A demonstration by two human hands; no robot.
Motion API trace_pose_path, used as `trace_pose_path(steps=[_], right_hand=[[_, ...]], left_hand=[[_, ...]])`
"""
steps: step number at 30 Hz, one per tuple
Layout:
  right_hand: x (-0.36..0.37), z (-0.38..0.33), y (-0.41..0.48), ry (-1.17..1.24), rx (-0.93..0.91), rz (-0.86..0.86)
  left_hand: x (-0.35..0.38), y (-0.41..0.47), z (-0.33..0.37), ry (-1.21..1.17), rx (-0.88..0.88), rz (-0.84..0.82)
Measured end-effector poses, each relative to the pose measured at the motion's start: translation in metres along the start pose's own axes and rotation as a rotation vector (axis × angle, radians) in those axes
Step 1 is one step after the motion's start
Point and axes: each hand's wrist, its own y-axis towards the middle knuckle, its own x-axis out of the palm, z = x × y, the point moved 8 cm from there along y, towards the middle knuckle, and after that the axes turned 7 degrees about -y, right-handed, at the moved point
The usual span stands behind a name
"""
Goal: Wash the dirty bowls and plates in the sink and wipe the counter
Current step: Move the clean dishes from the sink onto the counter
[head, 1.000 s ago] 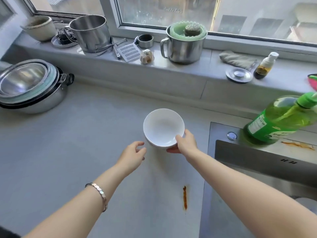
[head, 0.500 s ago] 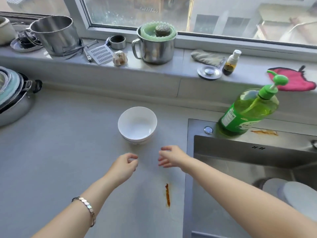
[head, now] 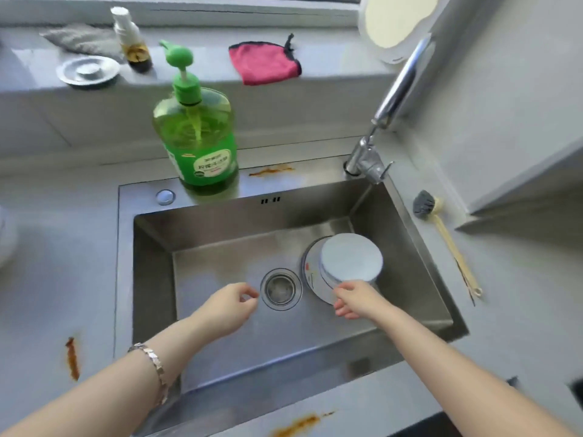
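while poised over the sink [head: 151, 272], holds the left hand [head: 228, 307] loosely curled and empty just left of the drain [head: 280, 289], the right hand [head: 356, 299] relaxed, gripping nothing, at the plate [head: 310, 274] under the bowl [head: 350, 257] right of the drain, apparently to lift them for washing.

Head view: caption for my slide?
Left hand and right hand low in the steel sink, the right at the stacked white dishes beside the drain.
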Motion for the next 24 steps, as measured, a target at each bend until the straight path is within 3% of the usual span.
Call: trace_pose_path(steps=[5, 13, 19, 24], right_hand=[[-0.093, 0.057, 0.036, 0.211, 0.022, 0.193], [-0.088, 0.065, 0.089, 0.369, 0.099, -0.172], [-0.079, 0.077, 0.107, 0.633, 0.115, -0.175], [-0.077, 0.072, 0.116, 0.542, 0.080, -0.126]], left_hand=[[0.081, 0.034, 0.065, 0.070, -0.016, 0.011], [0.122, 0.064, 0.085, -0.109, -0.156, 0.141], [0.131, 0.079, 0.077, -0.255, -0.239, 0.197], [0.140, 0.091, 0.076, -0.335, -0.247, 0.215]])
